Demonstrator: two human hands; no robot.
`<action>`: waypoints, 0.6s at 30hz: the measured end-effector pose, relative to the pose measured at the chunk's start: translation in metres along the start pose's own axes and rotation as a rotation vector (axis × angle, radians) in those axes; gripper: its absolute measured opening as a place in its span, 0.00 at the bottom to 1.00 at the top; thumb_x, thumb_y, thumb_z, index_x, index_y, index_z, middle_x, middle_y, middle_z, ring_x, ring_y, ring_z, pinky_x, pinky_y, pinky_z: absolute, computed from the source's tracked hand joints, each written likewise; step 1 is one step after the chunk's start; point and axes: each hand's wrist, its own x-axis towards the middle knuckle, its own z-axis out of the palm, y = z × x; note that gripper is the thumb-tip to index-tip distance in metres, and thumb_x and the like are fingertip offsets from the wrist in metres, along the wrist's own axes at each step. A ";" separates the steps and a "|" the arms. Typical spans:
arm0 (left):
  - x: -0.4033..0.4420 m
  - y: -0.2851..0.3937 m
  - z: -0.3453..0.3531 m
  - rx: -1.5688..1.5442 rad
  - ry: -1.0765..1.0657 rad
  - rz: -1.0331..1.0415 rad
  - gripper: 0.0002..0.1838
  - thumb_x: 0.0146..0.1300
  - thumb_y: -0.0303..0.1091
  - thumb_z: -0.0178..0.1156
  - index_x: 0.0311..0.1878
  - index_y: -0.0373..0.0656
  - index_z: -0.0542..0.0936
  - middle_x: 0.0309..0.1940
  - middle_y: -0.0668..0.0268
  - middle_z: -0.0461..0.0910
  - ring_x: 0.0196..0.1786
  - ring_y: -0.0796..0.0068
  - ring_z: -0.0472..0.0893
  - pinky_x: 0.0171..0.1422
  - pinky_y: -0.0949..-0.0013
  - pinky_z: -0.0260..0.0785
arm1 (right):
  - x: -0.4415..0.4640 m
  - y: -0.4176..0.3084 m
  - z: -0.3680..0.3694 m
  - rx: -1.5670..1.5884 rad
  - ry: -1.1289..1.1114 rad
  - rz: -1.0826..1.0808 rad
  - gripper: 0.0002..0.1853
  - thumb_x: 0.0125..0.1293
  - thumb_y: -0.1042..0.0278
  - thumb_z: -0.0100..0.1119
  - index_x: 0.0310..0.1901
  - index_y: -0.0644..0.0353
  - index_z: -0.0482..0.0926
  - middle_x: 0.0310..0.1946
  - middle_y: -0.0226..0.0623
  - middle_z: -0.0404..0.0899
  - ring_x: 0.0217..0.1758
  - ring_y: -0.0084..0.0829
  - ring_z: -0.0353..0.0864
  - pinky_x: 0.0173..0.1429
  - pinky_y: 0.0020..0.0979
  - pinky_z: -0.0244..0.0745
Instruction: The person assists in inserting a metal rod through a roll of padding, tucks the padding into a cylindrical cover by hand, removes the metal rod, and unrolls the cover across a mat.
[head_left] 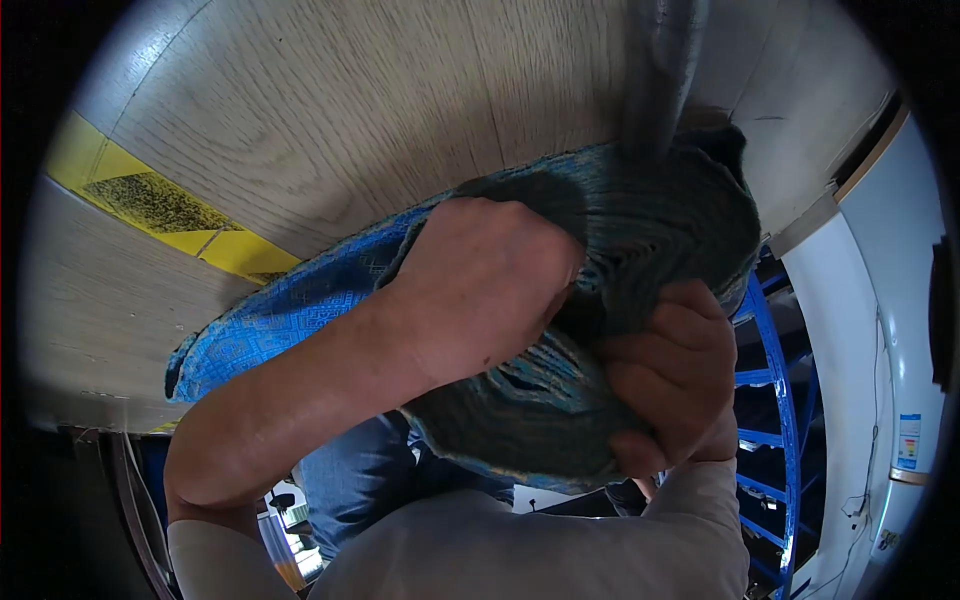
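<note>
A thick bundle of folded fabric (290, 317), bright blue with a woven pattern and a dark greenish side, lies across the wood-look surface. Its many layers fan out around a dark gap in the middle. My left hand (490, 262) is closed in a fist over the fabric's centre, knuckles up, with its fingertips hidden by the hand itself. On the right, my right hand (672, 375) curls its fingers around the near right layers, gripping them beside the gap. The lower part of the bundle hangs toward my lap.
A grey metal pole (672, 75) stands just beyond the fabric. Yellow and black tape (165, 205) marks the wood-look surface (400, 90) at left. A blue metal rack (780, 400) stands at right, beside a pale appliance-like panel (905, 330).
</note>
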 end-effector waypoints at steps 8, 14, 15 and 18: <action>0.002 -0.005 0.003 -0.013 0.018 0.004 0.03 0.56 0.31 0.66 0.30 0.47 0.88 0.30 0.54 0.86 0.38 0.50 0.87 0.42 0.50 0.80 | 0.041 -0.012 -0.031 -0.012 -0.607 0.315 0.33 0.73 0.33 0.52 0.40 0.61 0.87 0.33 0.45 0.86 0.33 0.52 0.84 0.47 0.47 0.78; 0.001 -0.009 0.001 0.056 -0.019 -0.015 0.06 0.58 0.34 0.65 0.35 0.53 0.90 0.34 0.59 0.88 0.43 0.52 0.88 0.46 0.52 0.81 | 0.075 -0.016 -0.016 -0.196 -0.982 0.417 0.43 0.74 0.24 0.44 0.33 0.64 0.88 0.25 0.48 0.86 0.34 0.47 0.89 0.48 0.46 0.82; 0.003 -0.008 0.002 0.069 -0.024 -0.011 0.06 0.58 0.34 0.65 0.36 0.54 0.91 0.35 0.59 0.89 0.44 0.52 0.88 0.47 0.52 0.81 | 0.079 -0.020 -0.016 -0.223 -1.026 0.469 0.45 0.74 0.23 0.42 0.34 0.64 0.88 0.27 0.49 0.87 0.35 0.46 0.90 0.49 0.45 0.82; 0.001 -0.008 0.003 0.071 0.014 0.019 0.08 0.57 0.35 0.67 0.39 0.55 0.91 0.39 0.60 0.89 0.47 0.53 0.88 0.49 0.53 0.81 | 0.088 -0.031 -0.016 -0.267 -1.052 0.572 0.47 0.72 0.19 0.40 0.39 0.63 0.90 0.35 0.50 0.89 0.41 0.46 0.91 0.53 0.45 0.82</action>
